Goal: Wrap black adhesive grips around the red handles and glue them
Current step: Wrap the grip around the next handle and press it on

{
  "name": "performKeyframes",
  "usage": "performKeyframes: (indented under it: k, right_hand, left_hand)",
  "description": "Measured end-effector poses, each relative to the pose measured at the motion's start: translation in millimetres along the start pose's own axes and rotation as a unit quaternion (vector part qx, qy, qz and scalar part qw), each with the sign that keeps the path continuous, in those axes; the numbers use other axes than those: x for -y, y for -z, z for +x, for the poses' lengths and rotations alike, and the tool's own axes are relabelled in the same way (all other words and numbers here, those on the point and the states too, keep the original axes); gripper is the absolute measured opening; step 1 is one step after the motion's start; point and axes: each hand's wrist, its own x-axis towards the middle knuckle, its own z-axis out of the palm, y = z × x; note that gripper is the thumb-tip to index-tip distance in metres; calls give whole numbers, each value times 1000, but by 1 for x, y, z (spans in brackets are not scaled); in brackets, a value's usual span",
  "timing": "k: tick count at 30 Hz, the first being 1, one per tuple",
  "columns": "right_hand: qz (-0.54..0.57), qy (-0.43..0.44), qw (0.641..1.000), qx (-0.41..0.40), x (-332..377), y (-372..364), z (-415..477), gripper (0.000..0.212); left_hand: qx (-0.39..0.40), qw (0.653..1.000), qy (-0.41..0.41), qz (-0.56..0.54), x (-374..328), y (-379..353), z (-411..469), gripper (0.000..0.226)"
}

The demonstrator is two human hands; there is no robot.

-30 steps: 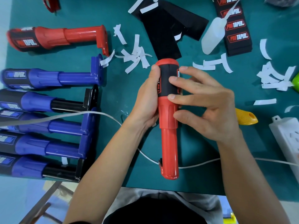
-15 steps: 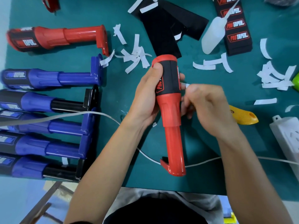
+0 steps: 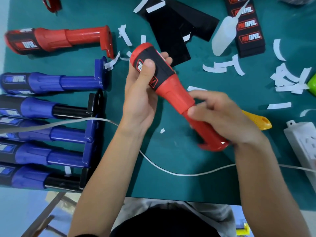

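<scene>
My left hand [image 3: 138, 103] grips the red handle [image 3: 174, 93] at its black grip [image 3: 162, 65], with the thumb pressed flat on it and the fingers curled behind. My right hand [image 3: 222, 120] curls round the bare shaft. The handle is tilted over the middle of the desk [image 3: 171, 159].
</scene>
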Motion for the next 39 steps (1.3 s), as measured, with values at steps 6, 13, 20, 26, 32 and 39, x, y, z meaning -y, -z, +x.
performKeyframes:
  k: [6, 13, 20, 26, 32, 39]
  right_hand:
    - [-26, 2, 1000, -16, 6, 28, -6, 34]
    - [-101, 35, 992, -63, -4, 33, -15, 53]
    - [-177, 52, 979, -87, -4, 27, -16, 60]
    - [-244, 120, 954, -124, -1, 30, -24, 63]
    - [-303, 149, 926, -168, -5, 30, -26, 67]
    - [-361, 172, 883, -246, -13, 37, -15, 58]
  left_hand:
    - [6, 996, -23, 87, 8, 3, 5, 58]
    - [3, 980, -89, 178, 9, 1, 7, 46]
    - [-42, 977, -105, 183, 11, 3, 10, 18]
    - [-30, 975, -114, 190, 14, 1, 7, 23]
    - [4, 968, -113, 223, 20, 6, 9, 26]
    - [67, 919, -174, 348, 19, 18, 15, 81]
